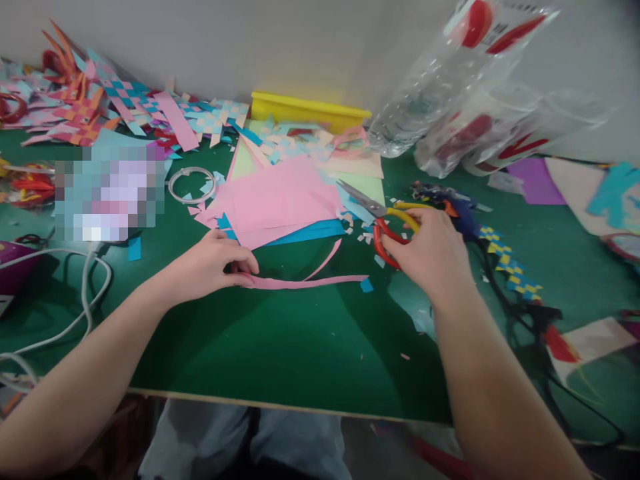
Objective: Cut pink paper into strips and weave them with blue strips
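Note:
Pinched in my left hand is the left end of a thin pink paper strip, which stretches rightward just over the table. A second narrow pink piece slants up from it toward the back. My right hand grips scissors with red and yellow handles, their blades pointing up and left. Those blades reach over the right edge of a pile of pink sheets, with blue paper beneath. A small blue scrap lies at the strip's right end.
Woven paper strips heap up at the back left. A yellow holder stands against the wall. Plastic-wrapped cups lean at the back right. A white cable loops on the left; a dark cord runs along the right.

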A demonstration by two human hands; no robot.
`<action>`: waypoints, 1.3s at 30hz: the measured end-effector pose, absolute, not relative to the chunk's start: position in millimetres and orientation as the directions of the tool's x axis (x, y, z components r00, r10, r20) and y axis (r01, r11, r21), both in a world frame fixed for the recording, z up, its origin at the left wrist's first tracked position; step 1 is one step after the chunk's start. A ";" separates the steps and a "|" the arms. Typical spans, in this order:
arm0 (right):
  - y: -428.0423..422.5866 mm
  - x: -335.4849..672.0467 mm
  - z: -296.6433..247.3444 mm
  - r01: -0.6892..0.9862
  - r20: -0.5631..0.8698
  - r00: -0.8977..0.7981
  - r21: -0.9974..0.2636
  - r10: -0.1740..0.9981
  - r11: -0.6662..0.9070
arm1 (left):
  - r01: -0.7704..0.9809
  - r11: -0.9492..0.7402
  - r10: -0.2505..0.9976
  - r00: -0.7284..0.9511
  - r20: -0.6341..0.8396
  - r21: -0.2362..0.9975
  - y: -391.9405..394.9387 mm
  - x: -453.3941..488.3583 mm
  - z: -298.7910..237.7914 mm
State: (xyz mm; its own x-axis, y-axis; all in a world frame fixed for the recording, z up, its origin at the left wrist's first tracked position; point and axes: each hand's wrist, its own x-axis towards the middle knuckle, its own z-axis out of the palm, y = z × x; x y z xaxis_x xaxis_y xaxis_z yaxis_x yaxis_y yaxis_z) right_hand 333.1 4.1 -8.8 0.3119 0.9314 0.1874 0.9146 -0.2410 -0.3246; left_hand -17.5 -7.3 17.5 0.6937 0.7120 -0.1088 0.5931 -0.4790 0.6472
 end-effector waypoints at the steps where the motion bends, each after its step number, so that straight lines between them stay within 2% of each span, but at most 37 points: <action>1: 3.8 333.7 -8.6 0.914 0.183 0.317 -0.320 0.931 -0.249 | 0.596 -0.472 0.707 0.696 -0.125 0.650 -7.3 -18.3 19.2; 5: 2.8 335.4 -8.7 0.925 0.168 0.314 -0.276 0.934 -0.261 | 0.582 -0.499 0.674 0.727 -0.134 0.642 -7.2 -20.5 22.9; 11: 2.5 335.6 -8.1 0.935 0.082 0.308 -0.210 0.948 -0.286 | 0.513 -0.565 0.655 0.755 -0.027 0.646 -3.9 -20.8 18.9; 14: 1.7 337.2 -7.7 0.953 0.146 0.275 -0.173 0.950 -0.249 | 0.506 -0.582 0.694 0.717 0.065 0.636 -3.2 -21.5 17.1; 17: -2.3 336.9 -4.3 0.982 0.365 0.163 -0.146 0.916 -0.117 | 0.513 -0.570 0.732 0.672 0.113 0.642 -4.5 -22.2 17.7; 19: -6.6 332.7 -0.9 0.984 0.513 0.060 -0.175 0.856 0.036 | 0.524 -0.536 0.745 0.662 0.079 0.662 -5.8 -22.7 18.9; 21: -11.2 324.3 1.4 0.959 0.595 -0.034 -0.207 0.803 0.194 | 0.535 -0.494 0.741 0.671 0.010 0.685 -6.5 -23.0 19.8; 23: -15.3 313.0 1.5 0.918 0.591 -0.153 -0.213 0.792 0.336 | 0.548 -0.493 0.727 0.686 -0.026 0.676 -6.1 -23.2 19.6; 25: -18.6 300.9 -0.5 0.853 0.566 -0.307 -0.192 0.765 0.485 | 0.580 -0.563 0.725 0.689 0.014 0.589 -4.9 -23.1 17.8; 27: -21.2 289.8 -3.6 0.794 0.531 -0.422 -0.175 0.735 0.582 | 0.650 -0.626 0.751 0.652 0.107 0.431 -3.7 -22.6 14.9; 29: -23.1 279.9 -6.8 0.758 0.496 -0.488 -0.166 0.718 0.630 | 0.737 -0.618 0.786 0.582 0.208 0.274 -3.1 -22.0 11.4; 31: -24.2 270.5 -9.7 0.745 0.472 -0.515 -0.168 0.716 0.646 | 0.810 -0.560 0.818 0.505 0.277 0.177 -2.9 -21.7 7.9; 39: -7.2 232.7 -5.6 0.718 0.259 -0.625 -0.181 0.736 0.673 | 0.962 -0.267 0.914 0.236 0.331 0.051 1.2 -30.8 0.9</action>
State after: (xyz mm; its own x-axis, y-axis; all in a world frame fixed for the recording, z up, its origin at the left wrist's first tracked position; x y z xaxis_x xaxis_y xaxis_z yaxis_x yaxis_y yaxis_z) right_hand 232.7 -7.2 -5.6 -0.6251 0.7364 0.2587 0.7175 0.6726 -0.1809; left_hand -30.8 1.2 0.9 0.2358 0.9138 0.3307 0.9625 -0.2666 0.0505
